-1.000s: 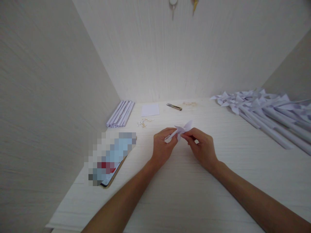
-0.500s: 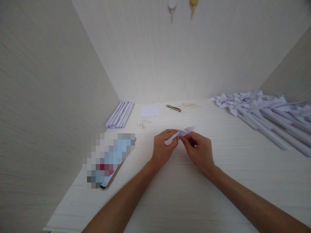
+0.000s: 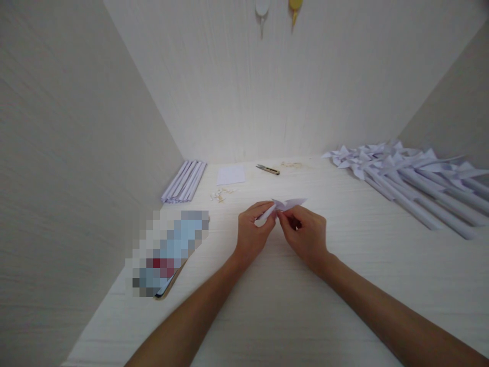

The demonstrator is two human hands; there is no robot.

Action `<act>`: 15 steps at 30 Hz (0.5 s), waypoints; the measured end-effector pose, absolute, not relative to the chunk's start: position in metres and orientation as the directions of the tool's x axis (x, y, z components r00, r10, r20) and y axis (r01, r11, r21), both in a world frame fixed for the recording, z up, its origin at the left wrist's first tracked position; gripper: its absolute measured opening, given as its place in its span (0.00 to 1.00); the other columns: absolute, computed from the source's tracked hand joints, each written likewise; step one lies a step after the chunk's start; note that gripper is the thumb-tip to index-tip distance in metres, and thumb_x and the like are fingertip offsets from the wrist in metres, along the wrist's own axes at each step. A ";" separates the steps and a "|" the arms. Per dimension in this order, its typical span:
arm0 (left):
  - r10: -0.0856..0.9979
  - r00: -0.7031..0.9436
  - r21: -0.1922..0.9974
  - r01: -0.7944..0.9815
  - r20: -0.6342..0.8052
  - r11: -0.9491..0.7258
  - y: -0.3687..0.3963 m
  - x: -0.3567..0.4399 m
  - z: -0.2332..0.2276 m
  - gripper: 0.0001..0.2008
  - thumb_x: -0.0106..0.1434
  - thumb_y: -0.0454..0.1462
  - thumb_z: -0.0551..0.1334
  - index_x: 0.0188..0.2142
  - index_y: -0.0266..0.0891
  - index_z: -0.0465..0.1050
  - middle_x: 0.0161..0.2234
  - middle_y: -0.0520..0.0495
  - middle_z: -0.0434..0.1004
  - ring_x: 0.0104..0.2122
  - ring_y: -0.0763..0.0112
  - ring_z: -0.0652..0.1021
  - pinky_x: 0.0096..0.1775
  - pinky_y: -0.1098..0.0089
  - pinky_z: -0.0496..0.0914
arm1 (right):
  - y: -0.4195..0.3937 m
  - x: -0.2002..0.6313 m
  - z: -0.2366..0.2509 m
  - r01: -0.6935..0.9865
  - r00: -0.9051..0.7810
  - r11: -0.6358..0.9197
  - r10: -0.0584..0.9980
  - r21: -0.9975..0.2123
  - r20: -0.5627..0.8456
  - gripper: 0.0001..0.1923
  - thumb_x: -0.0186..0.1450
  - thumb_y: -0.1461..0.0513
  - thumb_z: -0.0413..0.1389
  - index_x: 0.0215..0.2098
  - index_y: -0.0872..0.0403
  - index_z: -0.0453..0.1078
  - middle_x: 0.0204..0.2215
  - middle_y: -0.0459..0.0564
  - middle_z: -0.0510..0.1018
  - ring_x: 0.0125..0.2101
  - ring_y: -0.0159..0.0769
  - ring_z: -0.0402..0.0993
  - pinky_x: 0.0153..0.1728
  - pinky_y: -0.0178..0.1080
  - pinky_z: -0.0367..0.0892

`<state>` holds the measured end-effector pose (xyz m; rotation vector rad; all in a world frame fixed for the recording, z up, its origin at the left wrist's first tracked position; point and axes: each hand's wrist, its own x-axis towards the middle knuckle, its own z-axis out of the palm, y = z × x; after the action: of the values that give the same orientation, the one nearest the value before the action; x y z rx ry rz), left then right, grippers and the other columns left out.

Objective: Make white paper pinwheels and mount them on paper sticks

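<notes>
Between both hands, above the table's middle, is a white paper pinwheel (image 3: 295, 203) with folded, pointed blades. My left hand (image 3: 252, 232) is closed around its left part, thumb and fingers pinching the curved paper. My right hand (image 3: 306, 233) pinches near the pinwheel's centre with thumb and forefinger; whether a small piece is between those fingertips cannot be made out. The fingertips of the two hands almost meet. Beyond the hands lie a pair of thread snips (image 3: 268, 169) and a small heap of tiny pale pieces (image 3: 221, 194).
White paper tubes (image 3: 184, 181) are stacked at the back left, beside a square paper sheet (image 3: 231, 175). A blurred-out phone (image 3: 179, 244) lies at left. Several paper pinwheels on tubes (image 3: 410, 176) pile up at right. More tiny pieces (image 3: 291, 165) lie near the back wall.
The view has shifted slightly. A blade of the pinwheel now stands up more openly between the hands, and the right fingertips have shifted at its centre. Both hands keep their hold.
</notes>
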<state>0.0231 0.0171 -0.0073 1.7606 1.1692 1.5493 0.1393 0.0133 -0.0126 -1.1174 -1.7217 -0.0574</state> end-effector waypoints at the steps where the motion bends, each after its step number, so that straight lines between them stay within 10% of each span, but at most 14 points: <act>1: 0.854 -0.031 0.829 0.265 0.519 -0.493 0.017 0.023 -0.007 0.09 0.51 0.30 0.58 0.31 0.37 0.74 0.33 0.47 0.77 0.34 0.72 0.75 0.40 0.70 0.68 | 0.013 0.139 -0.013 0.691 -0.032 0.572 0.634 -0.441 0.772 0.11 0.56 0.64 0.51 0.17 0.55 0.61 0.13 0.42 0.66 0.14 0.25 0.59 0.16 0.30 0.54; 15: 0.866 -0.066 0.856 0.208 0.495 -0.473 0.016 0.025 -0.007 0.08 0.51 0.31 0.58 0.30 0.37 0.74 0.31 0.48 0.77 0.33 0.72 0.74 0.38 0.70 0.68 | 0.013 0.142 -0.013 0.698 -0.014 0.577 0.605 -0.425 0.796 0.10 0.57 0.65 0.52 0.17 0.55 0.62 0.13 0.42 0.66 0.14 0.24 0.58 0.16 0.29 0.53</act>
<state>0.0247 0.0158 -0.0071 1.6729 1.1547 1.5811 0.1416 0.0132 -0.0132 -1.0924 -1.6955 -0.1040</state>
